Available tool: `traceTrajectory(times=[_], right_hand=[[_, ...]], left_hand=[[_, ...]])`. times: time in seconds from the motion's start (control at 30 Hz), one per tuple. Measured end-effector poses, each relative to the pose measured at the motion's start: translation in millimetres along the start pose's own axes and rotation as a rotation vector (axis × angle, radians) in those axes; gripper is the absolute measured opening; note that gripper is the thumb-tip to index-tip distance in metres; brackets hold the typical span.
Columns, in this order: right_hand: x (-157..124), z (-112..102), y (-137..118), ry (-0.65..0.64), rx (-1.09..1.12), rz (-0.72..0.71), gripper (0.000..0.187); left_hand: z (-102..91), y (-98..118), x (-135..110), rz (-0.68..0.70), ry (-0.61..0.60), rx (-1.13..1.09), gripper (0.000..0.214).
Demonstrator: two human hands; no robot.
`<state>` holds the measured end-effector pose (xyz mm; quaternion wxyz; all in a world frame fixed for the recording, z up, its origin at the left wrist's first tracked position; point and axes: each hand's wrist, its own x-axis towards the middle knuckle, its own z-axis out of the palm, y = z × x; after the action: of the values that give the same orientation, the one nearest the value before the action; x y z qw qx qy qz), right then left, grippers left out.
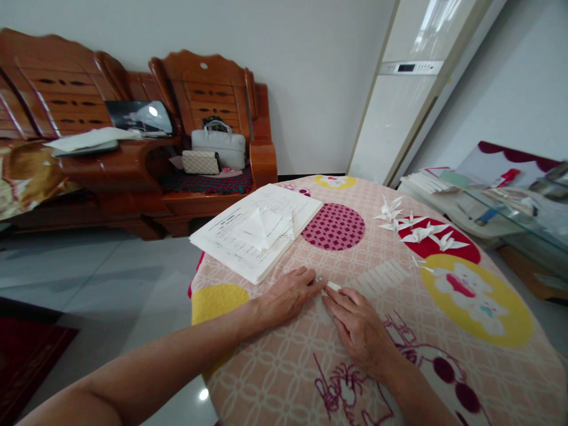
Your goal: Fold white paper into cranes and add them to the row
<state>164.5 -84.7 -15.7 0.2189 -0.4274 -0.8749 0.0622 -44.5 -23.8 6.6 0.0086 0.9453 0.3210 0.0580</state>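
Observation:
A small folded white paper (333, 286) lies on the patterned tablecloth (284, 361), between my two hands. My left hand (290, 294) rests low on the cloth, its fingertips pressed together at the left end of the paper. From the right, my right hand (355, 322) pinches the same paper, and its fingers cover part of it. Beyond my left hand is a thick stack of printed sheets (217, 245), topped by folded white paper pieces (261, 228). Several white origami cranes (419, 232) stand toward the far right of the table.
Faint pale strips (381, 277) lie past my right hand. Wooden chairs (208, 83) stand against the wall, one bearing a pale handbag (226, 148). A tall white cabinet-like unit (390, 112) fills the corner. At right is a glass-topped side table (510, 222) with papers.

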Motion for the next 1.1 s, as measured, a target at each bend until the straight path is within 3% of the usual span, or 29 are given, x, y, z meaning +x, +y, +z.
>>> traceTrajectory(times=[0.3, 0.53, 0.8, 1.1], right_hand=[[0, -2, -2, 0.026, -0.014, -0.002, 0.048], [-1, 1, 0, -0.002, -0.032, 0.003, 0.046], [-3, 4, 2, -0.005, -0.045, -0.003, 0.045], [-2, 5, 3, 0.004, -0.021, -0.012, 0.048]], left_hand=[[0.5, -3, -3, -0.001, 0.002, -0.095, 0.031], [3.4, -25, 6, -0.081, 0.21, -0.364, 0.021], [-11.8, -28, 36, 0.054, -0.081, -0.011, 0.014], [-13.4, -18, 44, 0.164, -0.133, 0.191, 0.015]])
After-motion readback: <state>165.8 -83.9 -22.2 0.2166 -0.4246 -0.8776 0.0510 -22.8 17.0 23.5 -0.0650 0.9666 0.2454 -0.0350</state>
